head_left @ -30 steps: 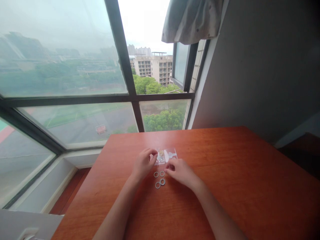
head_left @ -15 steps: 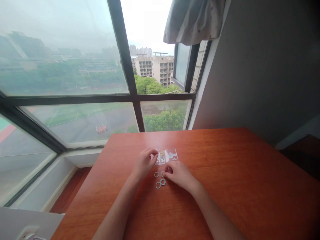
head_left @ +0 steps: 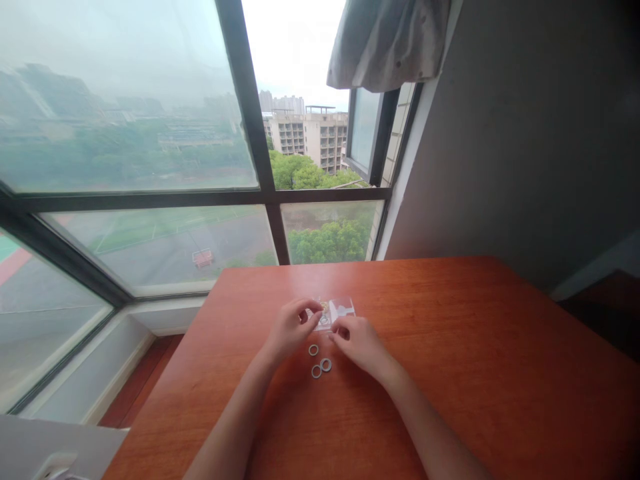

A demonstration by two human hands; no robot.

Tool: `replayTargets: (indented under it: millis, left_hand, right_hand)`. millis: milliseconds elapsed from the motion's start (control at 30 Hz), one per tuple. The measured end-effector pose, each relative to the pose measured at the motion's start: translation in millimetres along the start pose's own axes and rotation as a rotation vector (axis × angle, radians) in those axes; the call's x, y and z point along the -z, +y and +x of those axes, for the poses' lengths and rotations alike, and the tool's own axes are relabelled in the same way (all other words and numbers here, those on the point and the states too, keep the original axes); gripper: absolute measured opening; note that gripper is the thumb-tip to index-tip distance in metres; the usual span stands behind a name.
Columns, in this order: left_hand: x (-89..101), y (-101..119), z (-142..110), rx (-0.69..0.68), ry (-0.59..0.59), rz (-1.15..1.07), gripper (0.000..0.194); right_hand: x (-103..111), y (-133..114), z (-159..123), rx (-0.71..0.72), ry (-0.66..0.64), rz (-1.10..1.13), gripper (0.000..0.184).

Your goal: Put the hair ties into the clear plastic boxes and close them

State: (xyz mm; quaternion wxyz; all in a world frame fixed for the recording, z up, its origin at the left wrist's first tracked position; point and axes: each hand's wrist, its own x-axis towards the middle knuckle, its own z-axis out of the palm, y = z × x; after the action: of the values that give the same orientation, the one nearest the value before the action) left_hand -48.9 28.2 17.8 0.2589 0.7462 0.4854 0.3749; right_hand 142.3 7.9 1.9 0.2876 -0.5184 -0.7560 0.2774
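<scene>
A small clear plastic box (head_left: pixel 343 310) lies open on the table, with several small rings in its left part. My left hand (head_left: pixel 295 322) is over the box's left side, thumb and forefinger brought together; whatever is between them is too small to make out. Just below the box's right front corner, my right hand (head_left: pixel 359 339) pinches a thin metal ring (head_left: pixel 329 333), partly hidden by the fingertips. Nearer me on the table lie three flat grey rings: one ring (head_left: pixel 313 350) by itself, and a left ring (head_left: pixel 317 371) touching a right ring (head_left: pixel 326 365).
The reddish-brown wooden table (head_left: pixel 450 373) spreads under both arms. Behind it stand a dark-framed window (head_left: pixel 270 197) and, at the upper right, a hanging grey curtain (head_left: pixel 387 47). A grey wall (head_left: pixel 500 147) rises along the right.
My right hand has picked up the upper right ring from the table and moved it up toward the box. My left hand has shifted slightly right over the box.
</scene>
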Motion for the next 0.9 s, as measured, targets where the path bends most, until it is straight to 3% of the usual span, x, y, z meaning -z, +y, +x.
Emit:
replayTargets:
  millis: [200,400,500,700,900]
  left_hand:
    - [-1.6,12,-1,-0.029,-0.132,-0.117,0.011]
    - [-3.3,16,-2,-0.041,-0.154,-0.128,0.009]
    - [-3.0,14,-1,-0.042,-0.088,-0.096,0.009]
    - [-2.7,-2,1,-0.011,0.165,0.008,0.011]
    - [-8.9,-9,0,-0.033,0.117,0.086,0.010]
  right_hand:
    - [1,3,5,0.008,0.170,0.098,0.010]
    - [1,1,5,0.024,0.184,0.131,0.010]
    - [2,0,4,0.015,0.161,0.123,0.009]
    - [4,-3,1,-0.015,0.074,-0.058,0.009]
    - [5,-6,-1,-0.016,0.003,-0.099,0.010]
